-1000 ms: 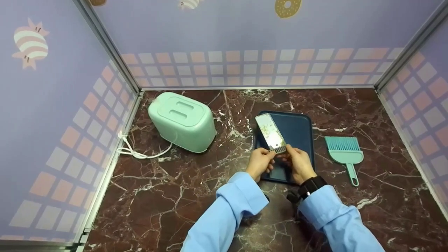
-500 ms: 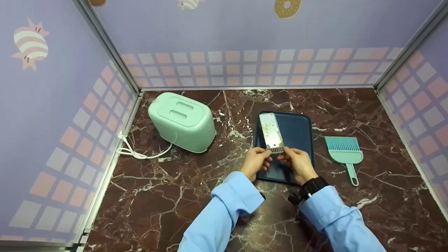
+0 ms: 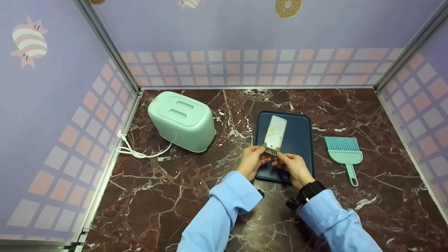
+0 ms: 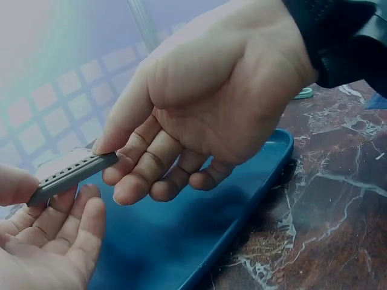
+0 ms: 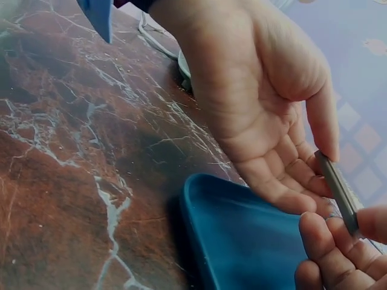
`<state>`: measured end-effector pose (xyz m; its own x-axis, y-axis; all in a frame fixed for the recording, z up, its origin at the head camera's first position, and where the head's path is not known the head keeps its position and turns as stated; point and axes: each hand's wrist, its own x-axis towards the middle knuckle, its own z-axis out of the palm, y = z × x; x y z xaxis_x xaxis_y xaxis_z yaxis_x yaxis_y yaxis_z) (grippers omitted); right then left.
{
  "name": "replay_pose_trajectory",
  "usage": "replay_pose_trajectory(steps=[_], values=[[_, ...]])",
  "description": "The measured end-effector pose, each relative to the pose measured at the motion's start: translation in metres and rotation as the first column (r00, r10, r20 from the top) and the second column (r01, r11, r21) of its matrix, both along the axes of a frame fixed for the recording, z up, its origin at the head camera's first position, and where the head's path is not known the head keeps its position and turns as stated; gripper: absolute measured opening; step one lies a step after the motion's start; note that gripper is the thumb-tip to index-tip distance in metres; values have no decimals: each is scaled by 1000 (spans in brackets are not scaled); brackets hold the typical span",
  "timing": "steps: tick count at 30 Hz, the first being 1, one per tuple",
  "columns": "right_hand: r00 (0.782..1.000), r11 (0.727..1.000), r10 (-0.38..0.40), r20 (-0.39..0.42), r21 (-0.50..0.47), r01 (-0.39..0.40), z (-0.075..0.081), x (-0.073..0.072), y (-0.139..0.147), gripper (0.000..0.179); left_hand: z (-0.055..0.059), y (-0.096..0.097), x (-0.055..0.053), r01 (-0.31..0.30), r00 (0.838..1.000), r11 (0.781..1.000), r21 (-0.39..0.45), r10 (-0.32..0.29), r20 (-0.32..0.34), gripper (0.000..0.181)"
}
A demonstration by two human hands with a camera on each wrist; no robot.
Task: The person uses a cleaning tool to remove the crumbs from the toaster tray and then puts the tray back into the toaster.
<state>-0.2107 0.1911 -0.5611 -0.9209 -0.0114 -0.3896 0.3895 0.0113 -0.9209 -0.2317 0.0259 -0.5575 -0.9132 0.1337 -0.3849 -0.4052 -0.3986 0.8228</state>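
Note:
A long, flat metal crumb tray (image 3: 275, 131) with bits of crumb on it is held between both hands, over a dark blue tray (image 3: 298, 136). My left hand (image 3: 251, 161) pinches the left corner of its near slotted end between thumb and fingers. The right hand (image 3: 294, 167) pinches the other corner, wearing a black wrist strap. In the left wrist view, the slotted rim (image 4: 72, 175) shows as a grey bar spanning the two thumbs. Seen from the right wrist, that same grey edge (image 5: 338, 193) hangs near the blue tray's corner.
A mint-green toaster (image 3: 182, 122) stands to the left, its white cord (image 3: 140, 154) looped beside it. On the right lies a teal brush and dustpan set (image 3: 344, 152). Pale specks dot the marble table (image 3: 168, 203) near the toaster. Patterned walls enclose three sides.
The crumb tray has turned clockwise, its far end swinging from left to right. Both hands have shifted slightly left, still pinching its near end. Toaster, brush and blue tray stay put.

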Motion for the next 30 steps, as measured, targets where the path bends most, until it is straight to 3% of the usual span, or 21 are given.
replay_pose_trajectory(steps=[11,20,30], values=[[1000,1000,9,-11,-12,-9,0,2,-9,35,-5,-3,-3,-53,999,996,74,52,14,16],[999,996,21,32,-90,-18,-2,4,-19,30,-4,-5,-5,-107,993,993,51,105,48,19],[998,993,54,36,-103,-50,-2,4,-30,28,-4,-9,-8,-130,989,989,69,125,75,15]])
